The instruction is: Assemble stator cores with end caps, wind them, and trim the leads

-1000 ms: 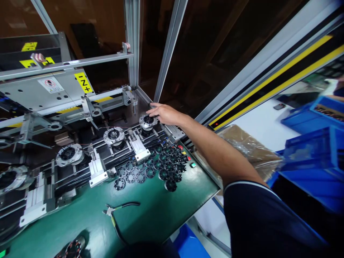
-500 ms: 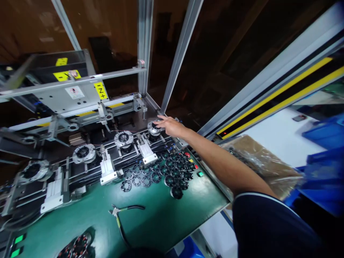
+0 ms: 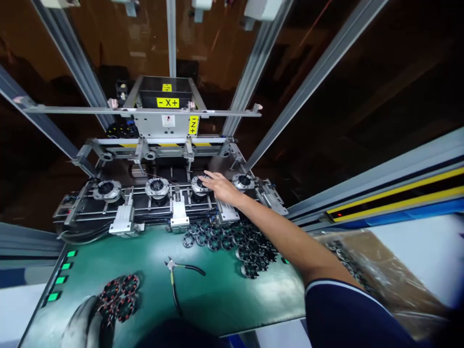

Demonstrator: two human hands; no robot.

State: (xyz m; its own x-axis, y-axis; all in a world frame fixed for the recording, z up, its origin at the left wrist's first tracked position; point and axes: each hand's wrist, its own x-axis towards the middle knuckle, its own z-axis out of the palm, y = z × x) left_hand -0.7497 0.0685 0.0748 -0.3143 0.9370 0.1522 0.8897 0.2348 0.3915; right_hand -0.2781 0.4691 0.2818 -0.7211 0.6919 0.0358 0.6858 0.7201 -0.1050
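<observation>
My bare right hand (image 3: pixel 222 188) reaches across to the third round fixture (image 3: pixel 199 185) from the left. Its fingers are stretched and spread over the fixture's top, touching around the black stator core seated there. No separate piece shows in that hand. At the lower left, my left hand (image 3: pixel 81 321) wears a grey glove. Its fingers are curled at the edge of a small group of wound stators (image 3: pixel 125 308) with red-brown marks and seem to grip one; the fingertips are partly hidden.
Diagonal cutters (image 3: pixel 171 266) lie spread on the green bench (image 3: pixel 210 304). Many black stator cores (image 3: pixel 213 243) crowd below the machine. Other fixtures (image 3: pixel 157 187) stand in the row. A plastic-lined box (image 3: pixel 377 256) is at the right, beneath a yellow-striped barrier (image 3: pixel 398 195).
My right hand has gone from the rightmost fixture to the one on its left. The view has swung left and straightened. My gloved left hand has come into sight beside the wound stators.
</observation>
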